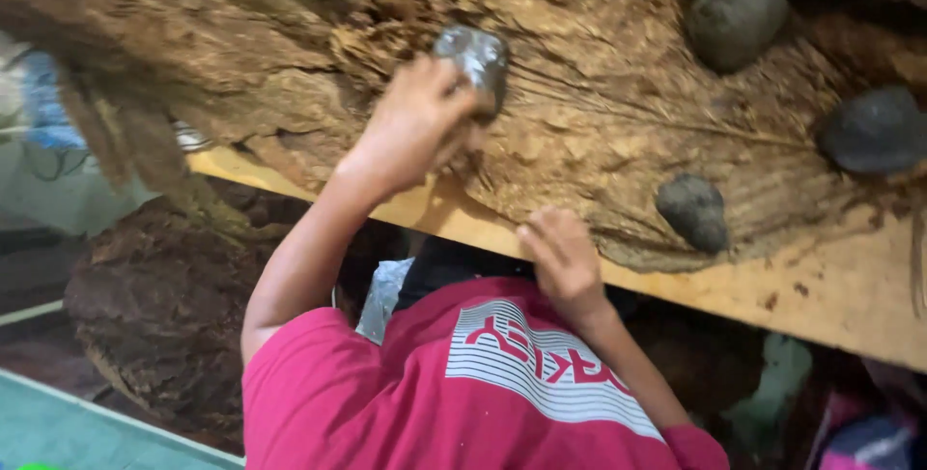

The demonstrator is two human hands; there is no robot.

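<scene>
Wooden board [850, 311] bearing spread dried brown leaves [599, 113] | left hand [415, 127] clenched around grey stone [473, 56] held over the leaves | right hand [562, 259] (fingers loose, grasping nothing) resting at board edge | three dark stones [692, 211] weighting the leaves nearby.

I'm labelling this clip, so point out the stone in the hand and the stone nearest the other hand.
held grey stone [475, 56], head view, its shiny top face.
dark round stone [692, 211], head view, its middle, resting on the brown leaf pile.

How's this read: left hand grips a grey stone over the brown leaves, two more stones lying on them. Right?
Not quite. The head view shows three more stones lying on the brown leaves, not two. The left hand does grip a grey stone over them.
</scene>
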